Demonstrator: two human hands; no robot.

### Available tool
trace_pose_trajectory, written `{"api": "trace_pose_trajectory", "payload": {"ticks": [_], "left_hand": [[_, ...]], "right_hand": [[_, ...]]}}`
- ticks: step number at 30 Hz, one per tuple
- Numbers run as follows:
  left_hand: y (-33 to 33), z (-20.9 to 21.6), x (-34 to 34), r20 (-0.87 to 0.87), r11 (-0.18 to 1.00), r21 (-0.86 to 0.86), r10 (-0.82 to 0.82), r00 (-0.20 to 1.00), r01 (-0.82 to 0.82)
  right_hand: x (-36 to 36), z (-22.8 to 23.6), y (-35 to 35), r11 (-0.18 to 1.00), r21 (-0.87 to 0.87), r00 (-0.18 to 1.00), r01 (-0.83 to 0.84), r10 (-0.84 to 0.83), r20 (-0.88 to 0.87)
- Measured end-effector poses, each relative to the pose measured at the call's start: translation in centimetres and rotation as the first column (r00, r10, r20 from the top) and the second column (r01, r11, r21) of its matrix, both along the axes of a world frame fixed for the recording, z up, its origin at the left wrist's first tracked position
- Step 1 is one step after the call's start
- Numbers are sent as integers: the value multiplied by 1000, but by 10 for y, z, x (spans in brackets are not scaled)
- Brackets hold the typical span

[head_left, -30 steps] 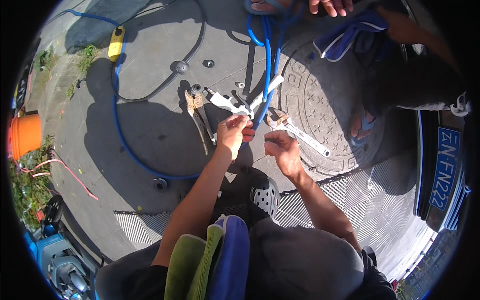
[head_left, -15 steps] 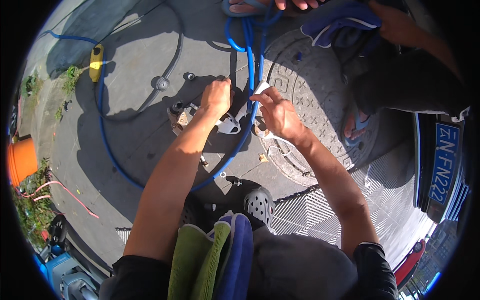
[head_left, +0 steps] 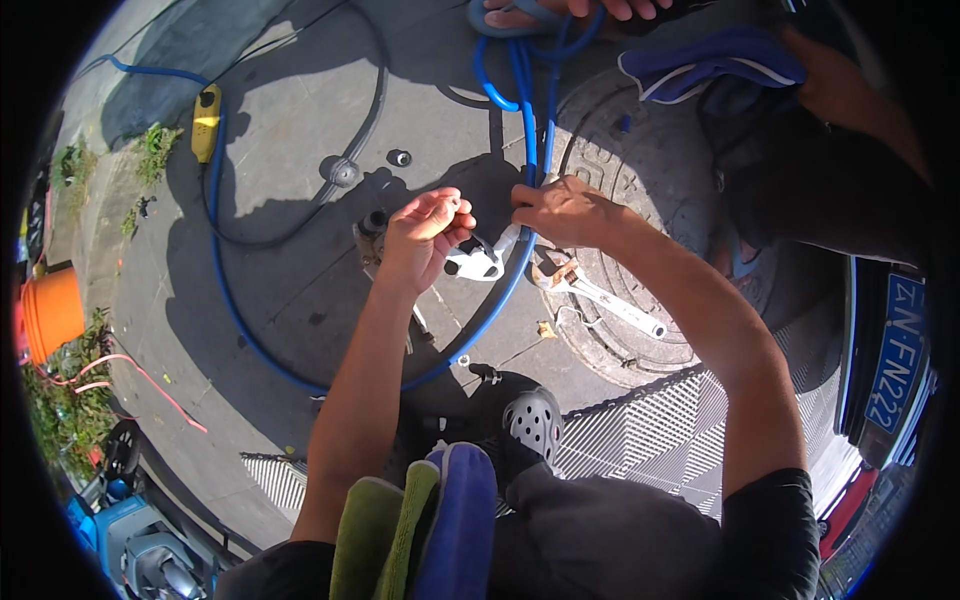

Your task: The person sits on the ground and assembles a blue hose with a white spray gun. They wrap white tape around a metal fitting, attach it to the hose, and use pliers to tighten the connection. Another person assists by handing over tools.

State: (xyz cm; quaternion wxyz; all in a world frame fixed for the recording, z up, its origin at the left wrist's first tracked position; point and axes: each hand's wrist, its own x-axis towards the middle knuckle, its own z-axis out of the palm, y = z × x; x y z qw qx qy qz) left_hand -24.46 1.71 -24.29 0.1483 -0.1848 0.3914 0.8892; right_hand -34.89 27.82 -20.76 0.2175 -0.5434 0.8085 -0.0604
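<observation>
Sitting near the left edge, an orange bucket (head_left: 52,307) is catching sunlight. Farther right, a yellow fitting (head_left: 206,123) is lying beside a blue hose (head_left: 529,130). The left hand (head_left: 430,228) is pinching thumb toward fingers; whether they are gripping anything small, I can't tell. Just right of it, a white spray gun (head_left: 478,265) is resting, partly hidden, on the paving (head_left: 290,130). The right hand (head_left: 568,212) is bending its fingers over the hose; what they are gripping, I can't tell. Below, an adjustable wrench (head_left: 615,305) is lying on a manhole cover (head_left: 650,170).
</observation>
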Motion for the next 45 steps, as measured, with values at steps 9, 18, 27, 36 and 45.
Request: {"api": "trace_pose_trajectory", "payload": {"ticks": [9,18,27,36,45], "left_hand": [[-4,5,8,-124,997,-62,41,991,-49],[9,14,-5,-332,936,-282,112,937,-212],[9,22,-16,-411,860,-447,45,910,-245],[7,26,-20,-411,874,-426,41,911,-232],[11,25,-22,-428,912,-322,98,898,-253]], "right_hand": [[-10,32,-31,787,-499,931,364,-321,173],[-8,48,-43,817,-497,948,291,-317,35],[-9,52,-44,807,-493,936,325,-348,49],[-11,58,-46,795,-499,931,346,-359,73],[-9,52,-50,721,-557,902,412,-408,139]]}}
